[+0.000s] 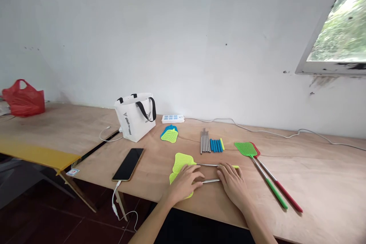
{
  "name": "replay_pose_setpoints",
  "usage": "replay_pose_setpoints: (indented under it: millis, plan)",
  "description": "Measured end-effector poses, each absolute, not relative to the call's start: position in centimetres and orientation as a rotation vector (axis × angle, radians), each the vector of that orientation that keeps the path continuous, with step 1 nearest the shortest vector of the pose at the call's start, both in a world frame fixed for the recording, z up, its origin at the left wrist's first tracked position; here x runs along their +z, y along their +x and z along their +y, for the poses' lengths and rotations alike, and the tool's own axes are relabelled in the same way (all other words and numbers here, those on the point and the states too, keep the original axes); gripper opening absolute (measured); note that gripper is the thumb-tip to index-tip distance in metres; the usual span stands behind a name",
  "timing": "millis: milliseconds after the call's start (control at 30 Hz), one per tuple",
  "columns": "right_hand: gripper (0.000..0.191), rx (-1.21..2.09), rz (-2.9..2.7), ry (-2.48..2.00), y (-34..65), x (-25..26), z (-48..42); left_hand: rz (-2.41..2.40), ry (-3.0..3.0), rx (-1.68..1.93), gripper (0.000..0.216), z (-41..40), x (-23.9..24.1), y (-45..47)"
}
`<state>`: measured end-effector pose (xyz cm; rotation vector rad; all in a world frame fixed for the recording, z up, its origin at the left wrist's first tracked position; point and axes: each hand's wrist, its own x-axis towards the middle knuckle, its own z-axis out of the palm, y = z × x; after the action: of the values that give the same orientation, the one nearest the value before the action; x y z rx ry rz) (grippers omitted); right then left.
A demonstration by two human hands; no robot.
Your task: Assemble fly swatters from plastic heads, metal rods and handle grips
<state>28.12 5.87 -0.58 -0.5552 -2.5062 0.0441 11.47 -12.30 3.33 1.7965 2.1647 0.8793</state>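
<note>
Two yellow fly swatters lie side by side on the table in front of me. The upper yellow fly swatter [183, 161] shows most of its mesh head and metal rod; the lower yellow fly swatter [211, 180] is partly under my hands. My left hand [185, 181] rests over the heads and necks, its fingers apart. Across the handle ends my right hand [233, 183] lies with fingers stretched out, hiding most of the grips. One yellow grip tip [235, 166] pokes out beyond the right hand.
Behind are loose mesh heads [169, 135], metal rods [205, 142] and blue grips [216, 145]. Green [244, 148] and red [288, 196] fly swatters lie right. Leftward are a phone [128, 164] on a cable, a white bag [134, 118] and a power strip [173, 119].
</note>
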Motion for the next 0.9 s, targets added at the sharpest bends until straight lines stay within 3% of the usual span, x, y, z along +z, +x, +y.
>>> replay_pose_setpoints:
  millis: [300, 500, 667, 900]
  plan:
    - [0.040, 0.171, -2.619, -0.371, 28.1, -0.3, 5.8, 2.357, 1.753, 0.964, 0.022, -11.9, 2.8, 10.0]
    - [0.044, 0.096, -2.649, -0.482, 27.8, -1.4, 5.6, 2.511, 1.714, 1.008, 0.028, -11.4, 1.3, 9.9]
    - [0.038, 0.050, -2.572, -0.437, 27.8, -0.5, 5.0, 2.488, 1.711, 1.154, 0.021, -11.5, 2.5, 11.4]
    - [0.025, 0.227, -2.657, -0.345, 28.4, 1.6, 2.6, 2.428, 1.725, 0.743, 0.033, -11.7, 4.2, 12.9]
